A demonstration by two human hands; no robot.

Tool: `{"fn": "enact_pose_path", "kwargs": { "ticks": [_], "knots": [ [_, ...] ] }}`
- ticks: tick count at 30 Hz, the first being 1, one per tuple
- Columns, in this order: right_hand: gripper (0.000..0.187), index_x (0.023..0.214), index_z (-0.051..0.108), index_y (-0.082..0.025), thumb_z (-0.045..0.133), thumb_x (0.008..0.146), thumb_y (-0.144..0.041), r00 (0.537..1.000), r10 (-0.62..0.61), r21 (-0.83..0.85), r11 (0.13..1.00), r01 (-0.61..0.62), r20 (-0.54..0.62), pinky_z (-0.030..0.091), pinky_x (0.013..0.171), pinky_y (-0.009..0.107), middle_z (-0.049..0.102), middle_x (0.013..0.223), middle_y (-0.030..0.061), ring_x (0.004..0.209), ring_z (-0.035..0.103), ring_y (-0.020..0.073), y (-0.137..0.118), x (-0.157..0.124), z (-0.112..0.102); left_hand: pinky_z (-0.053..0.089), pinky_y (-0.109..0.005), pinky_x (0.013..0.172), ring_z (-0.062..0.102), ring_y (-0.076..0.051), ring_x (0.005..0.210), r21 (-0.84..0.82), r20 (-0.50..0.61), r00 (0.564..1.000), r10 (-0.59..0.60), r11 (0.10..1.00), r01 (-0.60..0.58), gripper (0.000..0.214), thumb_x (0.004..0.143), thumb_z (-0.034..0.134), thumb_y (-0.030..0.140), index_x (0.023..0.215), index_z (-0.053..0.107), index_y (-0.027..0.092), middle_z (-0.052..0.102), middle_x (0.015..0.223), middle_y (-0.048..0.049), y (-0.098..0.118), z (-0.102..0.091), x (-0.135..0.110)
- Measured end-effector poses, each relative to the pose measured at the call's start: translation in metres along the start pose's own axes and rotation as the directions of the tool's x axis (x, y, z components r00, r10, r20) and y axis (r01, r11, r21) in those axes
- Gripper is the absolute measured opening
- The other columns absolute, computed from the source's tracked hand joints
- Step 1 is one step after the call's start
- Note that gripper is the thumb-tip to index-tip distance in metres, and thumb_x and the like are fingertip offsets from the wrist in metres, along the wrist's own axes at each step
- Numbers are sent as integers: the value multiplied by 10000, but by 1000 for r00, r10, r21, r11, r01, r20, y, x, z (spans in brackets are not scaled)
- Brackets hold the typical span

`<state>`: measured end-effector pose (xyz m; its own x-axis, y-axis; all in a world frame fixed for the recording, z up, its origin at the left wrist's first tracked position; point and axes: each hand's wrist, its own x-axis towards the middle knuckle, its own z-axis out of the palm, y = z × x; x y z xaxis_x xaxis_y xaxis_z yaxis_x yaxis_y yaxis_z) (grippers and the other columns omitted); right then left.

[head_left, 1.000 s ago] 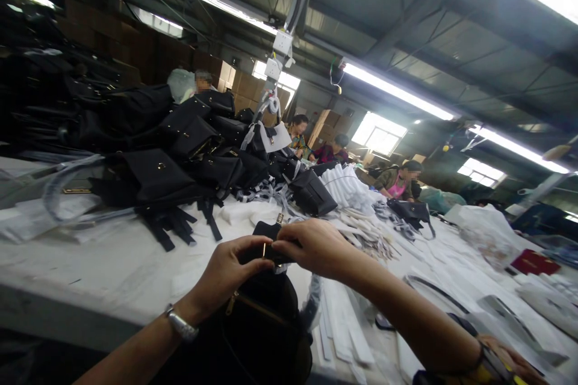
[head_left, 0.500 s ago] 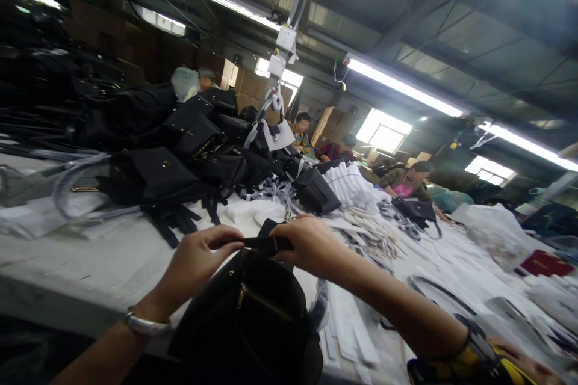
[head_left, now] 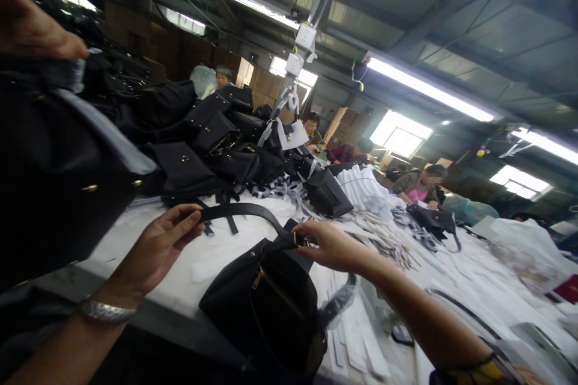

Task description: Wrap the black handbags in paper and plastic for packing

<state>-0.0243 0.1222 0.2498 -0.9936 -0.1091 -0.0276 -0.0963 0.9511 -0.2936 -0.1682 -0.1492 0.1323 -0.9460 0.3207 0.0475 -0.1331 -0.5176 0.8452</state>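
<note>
A black handbag [head_left: 271, 301] with a gold zipper rests at the near edge of the white table [head_left: 217, 252]. Its black strap [head_left: 239, 212] arches up from the bag toward the left. My left hand [head_left: 158, 246], a silver bracelet on its wrist, pinches the strap's far left end with fingers nearly straight. My right hand [head_left: 327, 243] is closed on the strap's other end, at a small gold buckle where it meets the bag.
Another person's hand [head_left: 31, 27] carries a large black bag [head_left: 49, 162] into view at the left. A heap of black bags [head_left: 212, 144] covers the table's far side. White strips and packing [head_left: 361, 192] litter the right. Several people sit farther along.
My left hand slid left along the strap, drawing it out into an arch. Someone's hand with a large black bag has come in at the left. The view has shifted.
</note>
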Motion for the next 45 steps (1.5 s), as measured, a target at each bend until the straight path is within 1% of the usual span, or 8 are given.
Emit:
{"fn": "enact_pose_path", "kwargs": {
  "ticks": [4, 7, 12, 17, 25, 31, 35, 45],
  "knots": [
    [641, 1398, 453, -222, 700, 831, -389, 983, -181, 377, 910, 174, -17, 463, 912, 333, 636, 1211, 87, 1062, 598, 214, -21, 7, -1, 538, -172, 686, 644, -90, 689, 82, 308, 943, 129, 983, -162, 257, 705, 835, 302, 898, 698, 201, 679, 767, 33, 21, 55, -15],
    [519, 1324, 499, -194, 617, 895, -461, 976, -215, 672, 717, 186, -42, 490, 762, 270, 681, 965, 47, 842, 628, 148, -35, 13, -8, 534, -209, 715, 659, -116, 726, 92, 449, 880, 156, 971, -219, 254, 768, 784, 325, 965, 678, 204, 699, 805, 12, 17, 75, -14],
    [287, 968, 619, -152, 643, 891, -427, 998, -25, 679, 732, 61, -62, 341, 497, 182, 503, 592, -67, 508, 434, 57, -41, 17, -25, 529, -349, 897, 660, -225, 1050, 348, 585, 807, 81, 874, -340, 568, 916, 498, 544, 1382, 454, 222, 682, 1189, -86, -33, 75, 19],
    [256, 865, 584, -169, 673, 873, -409, 970, -3, 780, 595, 197, -242, 459, 626, 224, 614, 749, -7, 635, 567, 94, -42, -1, -41, 418, -400, 1031, 608, -300, 1156, 582, 631, 772, -72, 701, -411, 433, 811, 657, 490, 1145, 699, 217, 694, 1219, -89, -85, 75, 52],
    [337, 792, 591, -183, 661, 857, -507, 865, 204, 776, 565, 279, -459, 315, 412, 177, 501, 559, -60, 419, 407, 48, -38, -42, -69, 489, -319, 820, 656, -237, 884, 617, 703, 690, -173, 630, -471, 376, 676, 776, 408, 999, 748, 218, 738, 973, -47, -82, 75, 57],
    [355, 773, 638, -154, 556, 907, -473, 960, 280, 516, 821, -243, 6, 254, 401, 197, 521, 561, -39, 434, 385, 60, -35, -31, -20, 497, -331, 871, 642, -211, 948, 554, 668, 739, -91, 723, -412, 318, 741, 736, 369, 1017, 716, 212, 699, 1052, -51, -75, 55, 20],
    [351, 705, 684, -159, 535, 894, -416, 951, 310, 162, 937, -309, 17, 260, 459, 228, 510, 538, -35, 498, 420, 82, -29, -5, 25, 494, -378, 940, 647, -214, 979, 512, 581, 813, -17, 785, -349, 458, 705, 783, 337, 1128, 656, 216, 703, 1011, -43, -83, 46, 3],
    [326, 633, 675, -148, 535, 839, -359, 930, 366, 6, 930, -367, 42, 231, 445, 241, 492, 487, -26, 460, 410, 82, -25, 23, 61, 537, -381, 909, 679, -221, 956, 420, 398, 913, 82, 869, -262, 414, 687, 812, 342, 1042, 657, 197, 726, 1006, -54, -105, 46, -16]
  ]
}}
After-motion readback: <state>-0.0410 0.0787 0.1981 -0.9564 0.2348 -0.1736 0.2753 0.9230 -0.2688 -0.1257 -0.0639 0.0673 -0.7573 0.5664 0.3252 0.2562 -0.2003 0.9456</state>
